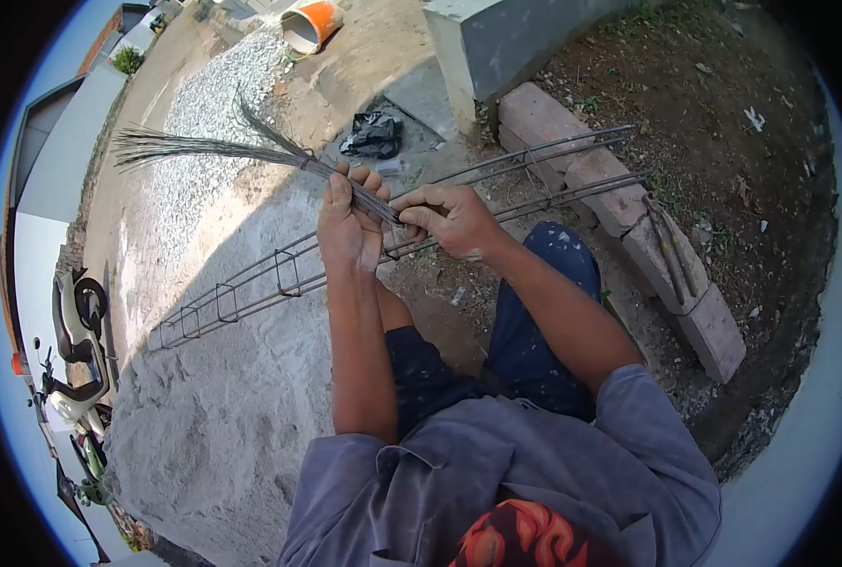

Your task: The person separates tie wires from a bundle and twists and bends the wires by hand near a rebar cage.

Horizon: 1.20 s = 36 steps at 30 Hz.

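The left hand (pixel 350 231) curls around a bundle of wires (pixel 251 151), held over the steel cage (pixel 280 272); the right hand (pixel 454 225) pinches its near end, nearly closed. Should the left grip slacken, thin strands could slide loose and scatter; the splayed far ends could snag, and sharp tips prick bare skin.

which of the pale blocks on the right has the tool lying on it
The second block from the near end: a two-handled tool lies there. The nearest block carries none, and steel bars cross over the farther blocks.
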Tool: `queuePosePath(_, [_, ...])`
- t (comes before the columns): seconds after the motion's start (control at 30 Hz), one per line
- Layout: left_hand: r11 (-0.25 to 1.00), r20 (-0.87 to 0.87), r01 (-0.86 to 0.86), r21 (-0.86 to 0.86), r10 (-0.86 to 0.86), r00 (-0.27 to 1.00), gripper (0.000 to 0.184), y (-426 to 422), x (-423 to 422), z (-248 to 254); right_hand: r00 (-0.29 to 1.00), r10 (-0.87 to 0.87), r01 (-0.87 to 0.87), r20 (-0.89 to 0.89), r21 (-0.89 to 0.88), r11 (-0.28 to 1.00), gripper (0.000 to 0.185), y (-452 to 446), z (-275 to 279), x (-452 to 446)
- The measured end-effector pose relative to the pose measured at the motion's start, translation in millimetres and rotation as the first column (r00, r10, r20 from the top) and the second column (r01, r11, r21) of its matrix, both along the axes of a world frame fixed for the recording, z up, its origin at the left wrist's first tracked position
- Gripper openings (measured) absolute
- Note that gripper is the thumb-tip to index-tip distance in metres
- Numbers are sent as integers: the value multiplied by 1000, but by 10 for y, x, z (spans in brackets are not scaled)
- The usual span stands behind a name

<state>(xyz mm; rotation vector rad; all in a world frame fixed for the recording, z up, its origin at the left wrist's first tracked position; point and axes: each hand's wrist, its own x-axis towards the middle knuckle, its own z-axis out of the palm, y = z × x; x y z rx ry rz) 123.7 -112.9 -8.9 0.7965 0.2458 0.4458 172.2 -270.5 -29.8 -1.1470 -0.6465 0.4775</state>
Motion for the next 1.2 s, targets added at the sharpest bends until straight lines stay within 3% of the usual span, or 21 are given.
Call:
queuePosePath(0.07, [1000,3,-6,3,6,1000,34,25,-41,-14,997,61,-61,-54,14,998,16,-20,20,-3])
queuePosePath(0.17, [999,-21,-29,36,29,999,36,39,-123,-15,998,42,-42,56,-2,999,18,-42,17,-65])
queuePosePath(0.27, [996,-37,-11,88,14,999,39,31,-205,-10,997,61,-63,-41,-59,996,20,2,13,-140])
queuePosePath(0.37, [990,-60,32,136,-24,998,41,-25,-275,-12,991,-80,89,110,-85,992,22,88,-23,-219])
queuePosePath(0.47, [981,-82,58,184,-43,996,42,-46,-295,-73,959,-117,183,257,-251,950,22,86,-24,-243])
queuePosePath(0.57, [972,-95,66,227,-46,994,44,-38,-308,-176,987,-43,100,156,-379,920,17,65,24,-220])
queuePosePath(0.77, [963,-116,106,247,-79,990,46,-48,-366,-186,982,88,-143,-168,-349,926,14,65,-28,-166])
queuePosePath(0.87, [967,-85,112,230,-95,992,46,-5,-371,-171,976,110,-161,-187,-280,947,19,75,-93,-130])
queuePosePath(1.2, [986,-73,80,149,-70,995,45,24,-417,-272,995,88,-99,-47,-380,920,22,34,41,-208])
